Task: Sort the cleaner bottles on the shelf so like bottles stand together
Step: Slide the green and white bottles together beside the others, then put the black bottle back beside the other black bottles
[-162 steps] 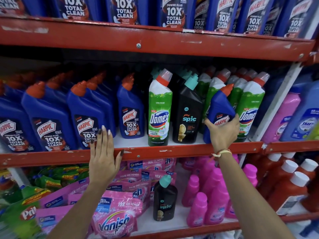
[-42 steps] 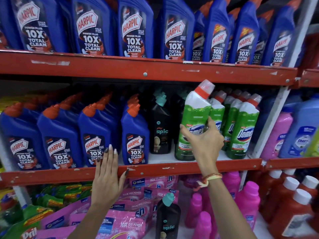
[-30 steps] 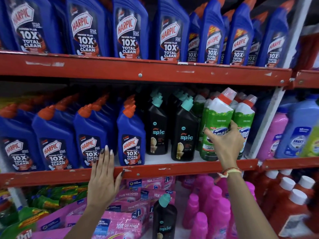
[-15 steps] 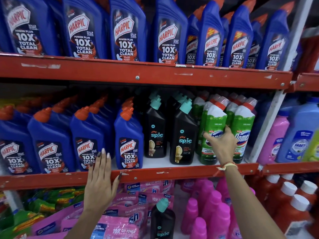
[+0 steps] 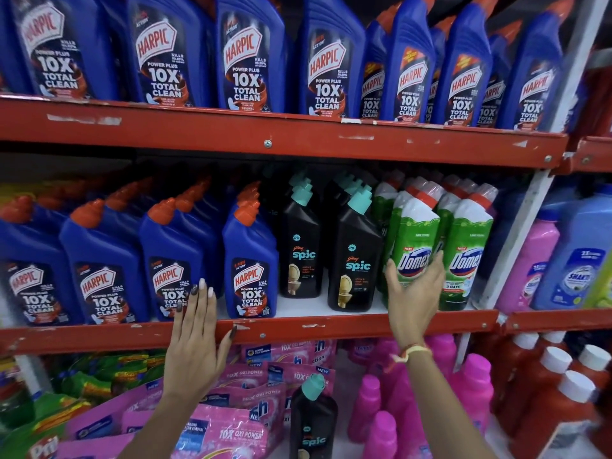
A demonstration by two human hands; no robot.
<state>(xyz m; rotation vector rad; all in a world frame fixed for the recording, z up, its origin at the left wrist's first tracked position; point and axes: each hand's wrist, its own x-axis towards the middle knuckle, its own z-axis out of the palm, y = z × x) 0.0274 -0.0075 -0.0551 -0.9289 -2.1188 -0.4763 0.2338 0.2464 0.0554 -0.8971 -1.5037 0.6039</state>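
Cupping green Domex bottle, right hand fingers half-open.

Blue bottles read "HARPIC", black bottles "spic", green bottles "Domex".

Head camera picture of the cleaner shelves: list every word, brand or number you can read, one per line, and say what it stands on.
"HARPIC POWER PLUS 10X TOTAL CLEAN": blue bottles, top and middle shelves.
"spic": black bottles, middle shelf; one more below.
"Domex", "NEW", "3 DAYS": green bottles; the right hand rests on one.
"10X OXI POWER": pink pouches.
Fine print and the far-right blue bottle's label: too small or blurred to read.
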